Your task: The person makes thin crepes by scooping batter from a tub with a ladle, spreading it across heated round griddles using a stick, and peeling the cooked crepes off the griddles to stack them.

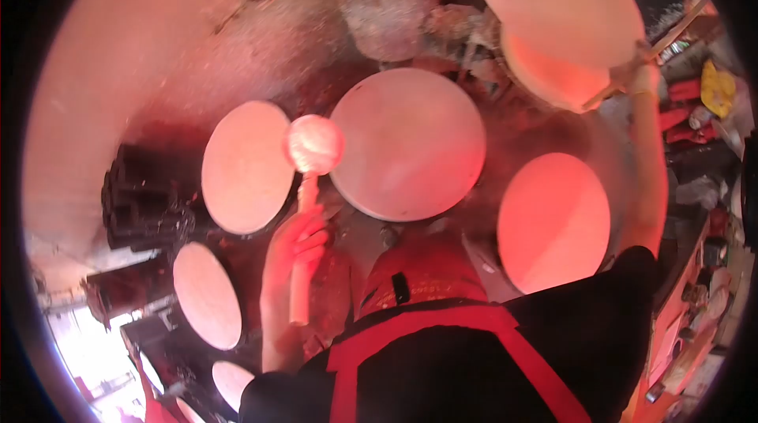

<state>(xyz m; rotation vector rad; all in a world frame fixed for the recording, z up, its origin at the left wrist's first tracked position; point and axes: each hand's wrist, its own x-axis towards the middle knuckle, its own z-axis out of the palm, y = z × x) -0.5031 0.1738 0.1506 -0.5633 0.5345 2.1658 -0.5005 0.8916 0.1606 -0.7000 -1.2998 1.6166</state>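
Observation:
My left hand [302, 235] is wrapped round the pale handle of a stick with a round, whitish, wrapped-looking head [315, 144], held upright. The head stands in front of a gap between a pale round disc [248, 168] and a larger, greyer disc [407, 145]. At the upper right, my right hand [641, 74] is closed round what looks like a thin wooden stick [681, 28], though its fingers are blurred. It is beside the edge of a broad pale round sheet [564, 8], which overlaps another rounded sheet [553, 75] below it. Whether the hand also touches the sheets is unclear.
Another pale disc [554, 221] stands to my right, and a smaller one [207, 295] is on the left. Dark stacked metal parts [150, 195] line the left side. A grey bucket-like container [388, 12] is at the back. A yellow item [718, 89] lies far right.

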